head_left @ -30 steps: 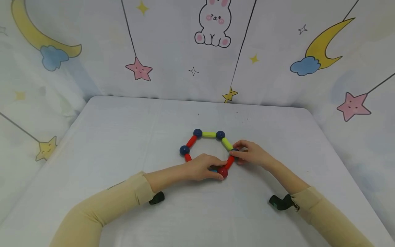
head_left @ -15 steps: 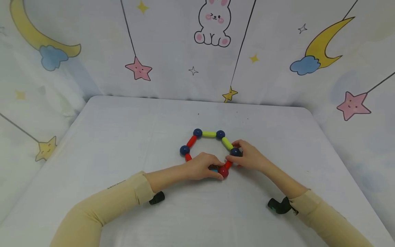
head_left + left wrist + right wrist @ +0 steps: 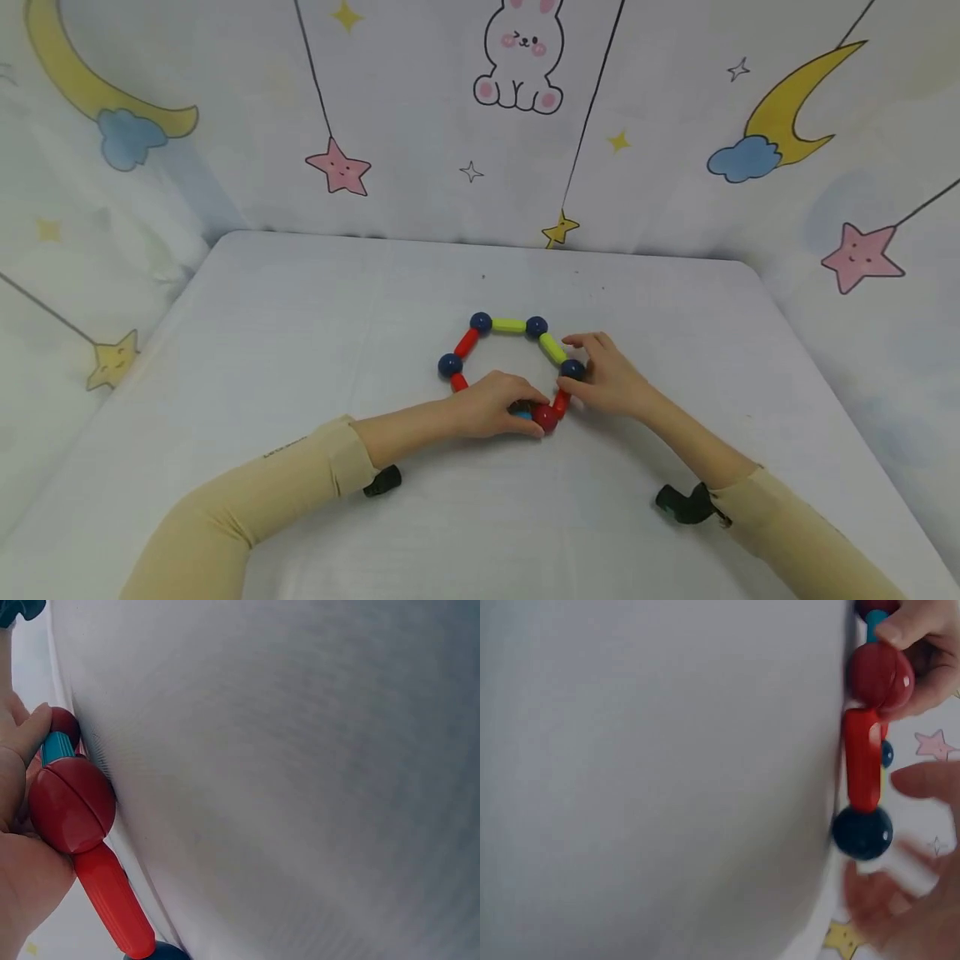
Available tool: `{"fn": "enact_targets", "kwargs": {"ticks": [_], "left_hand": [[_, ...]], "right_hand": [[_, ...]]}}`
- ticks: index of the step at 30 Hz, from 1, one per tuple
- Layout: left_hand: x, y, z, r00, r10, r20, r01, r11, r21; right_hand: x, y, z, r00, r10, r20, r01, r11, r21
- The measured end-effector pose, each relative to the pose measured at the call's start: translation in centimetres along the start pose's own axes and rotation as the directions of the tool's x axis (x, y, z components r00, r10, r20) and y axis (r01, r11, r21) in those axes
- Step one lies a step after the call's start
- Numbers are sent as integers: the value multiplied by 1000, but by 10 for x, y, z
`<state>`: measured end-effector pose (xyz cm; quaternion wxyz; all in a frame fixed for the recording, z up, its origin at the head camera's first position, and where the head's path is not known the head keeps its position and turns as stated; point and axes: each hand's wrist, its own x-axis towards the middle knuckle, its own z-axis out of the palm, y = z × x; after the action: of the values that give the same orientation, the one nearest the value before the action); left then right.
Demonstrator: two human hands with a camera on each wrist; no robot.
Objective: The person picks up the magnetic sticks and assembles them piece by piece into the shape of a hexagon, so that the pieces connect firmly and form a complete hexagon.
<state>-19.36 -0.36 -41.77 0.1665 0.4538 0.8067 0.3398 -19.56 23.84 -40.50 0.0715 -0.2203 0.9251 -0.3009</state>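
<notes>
A ring of magnetic sticks and balls lies on the white table. My left hand (image 3: 495,406) pinches the red ball (image 3: 545,418) at its front right, thumb and forefinger on either side. A blue stick (image 3: 874,626) runs from that ball to another red ball (image 3: 71,802), which the hand hides in the head view. My right hand (image 3: 611,379) is spread around the dark blue ball (image 3: 572,370) at the ring's right corner. In the right wrist view its thumb and fingers stand apart from that ball. A red stick (image 3: 863,759) links this ball with the pinched one.
Yellow-green sticks (image 3: 509,326) and dark blue balls (image 3: 481,322) form the far side of the ring; a red stick (image 3: 466,343) and a dark blue ball (image 3: 450,365) are at its left. Behind the table (image 3: 315,317) hangs a printed cloth (image 3: 420,108).
The right hand's fingers have spread away from the dark blue ball, which shows more fully. The front end of the red stick has shifted slightly right at the red ball. The left hand has stayed put.
</notes>
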Motion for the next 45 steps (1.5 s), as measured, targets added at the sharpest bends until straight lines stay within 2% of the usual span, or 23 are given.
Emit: {"fn": "enact_targets", "kwargs": {"ticks": [2, 4, 6, 8, 11, 15, 21, 28, 40, 42, 45], "left_hand": [[0, 1, 0, 1000, -7, 1, 7, 1000, -7], [0, 2, 0, 1000, -6, -2, 6, 1000, -15], [0, 2, 0, 1000, -9, -6, 9, 1000, -20], [-1, 2, 0, 1000, -12, -10, 12, 1000, -23], [-1, 2, 1, 1000, -23, -15, 22, 999, -25], [-1, 3, 1, 1000, -26, -19, 25, 999, -27], [-2, 3, 0, 999, -37, -17, 37, 999, -30], [-1, 3, 0, 999, -33, -24, 32, 999, -41], [0, 3, 2, 998, -54, -36, 52, 998, -38], [0, 2, 0, 998, -61, -34, 60, 997, -37], [-2, 0, -6, 995, -88, -48, 87, 996, -23]], "right_hand": [[-4, 2, -3, 986, -164, 3, 164, 981, -99], [-8, 5, -6, 944, -326, 52, 329, 926, -186], [-10, 6, -8, 892, -440, 106, 452, 858, -244], [-12, 7, -9, 859, -497, 126, 511, 813, -280], [-12, 8, -8, 840, -534, 98, 537, 792, -290], [-12, 9, -7, 836, -543, 74, 541, 794, -277], [-10, 10, -6, 847, -527, 74, 526, 806, -270], [-8, 11, -1, 835, -547, 55, 539, 795, -278], [-7, 8, 1, 852, -521, 49, 515, 817, -260], [-8, 7, 1, 862, -504, 56, 501, 828, -252], [-9, 5, -1, 894, -444, 51, 445, 873, -201]]}}
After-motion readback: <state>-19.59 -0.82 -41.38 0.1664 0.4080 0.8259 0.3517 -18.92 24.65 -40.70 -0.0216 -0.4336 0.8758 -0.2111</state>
